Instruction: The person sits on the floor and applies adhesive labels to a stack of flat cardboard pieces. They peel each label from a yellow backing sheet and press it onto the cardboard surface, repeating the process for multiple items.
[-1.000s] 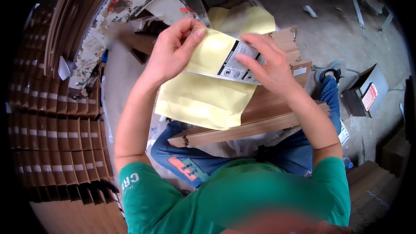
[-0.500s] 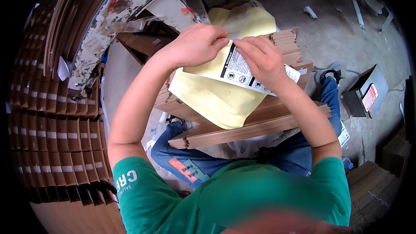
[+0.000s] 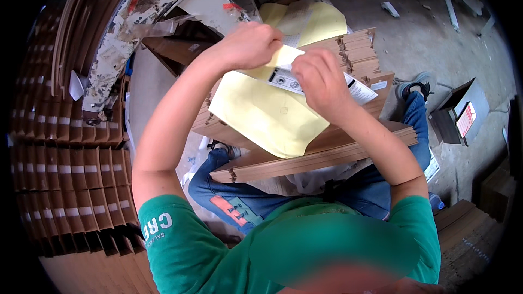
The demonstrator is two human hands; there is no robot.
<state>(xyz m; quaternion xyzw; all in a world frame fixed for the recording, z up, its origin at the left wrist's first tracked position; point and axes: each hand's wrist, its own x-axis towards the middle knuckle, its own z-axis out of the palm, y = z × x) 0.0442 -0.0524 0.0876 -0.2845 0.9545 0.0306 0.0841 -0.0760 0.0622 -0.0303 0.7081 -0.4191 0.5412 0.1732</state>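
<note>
The floor (image 3: 436, 38) is grey and dusty, and brown flat cardboard is stacked all along the person's left side. A stack of flat cardboard sheets (image 3: 321, 152) lies across the person's lap like a table.

Over that stack, both hands hold a yellow padded envelope (image 3: 267, 114). The left hand (image 3: 248, 43) and the right hand (image 3: 321, 79) meet at its top edge, close together. The envelope hangs down and toward the person's left from the fingers, so its long side runs from the hands down to its lower corner just above the cardboard. Both hands are just as near, because both are touching it.

The left fingers are curled tight and pinch the folded yellow flap (image 3: 286, 54). The right fingers are bent and pressed together on the white label (image 3: 354, 87) at the top of the envelope.

Behind the hands, a little past the fingers, more yellow envelopes (image 3: 321, 22) lie in a pile.
</note>
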